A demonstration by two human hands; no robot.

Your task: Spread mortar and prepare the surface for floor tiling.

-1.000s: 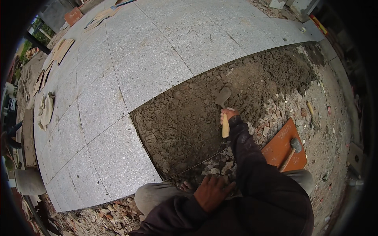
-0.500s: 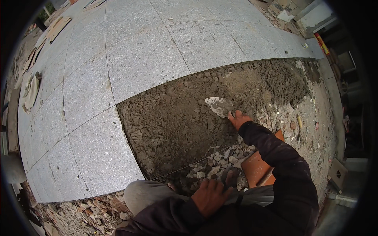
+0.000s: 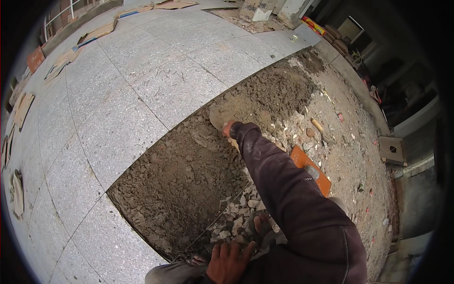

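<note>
My right hand [image 3: 229,128], closed on trowel [image 3: 221,115], has reached further out into mortar bed [image 3: 189,170] beside slabs [image 3: 142,94], so spreading's moved on. Left hand [image 3: 229,261] rests flat on knee, holding nothing.

Reached farther out with the right hand [image 3: 229,128] since a second ago, from the middle of the mortar bed [image 3: 189,175] to the foot of the mortar heap [image 3: 274,92] near the granite slabs [image 3: 142,94]. Trowel [image 3: 222,116] carried along, blade now flat against the heap's near edge, close to the slab line, not over the rubble as half a second ago. Right arm stretched straighter. Left hand [image 3: 229,262] barely shifted on the knee. View swung toward the heap.
</note>
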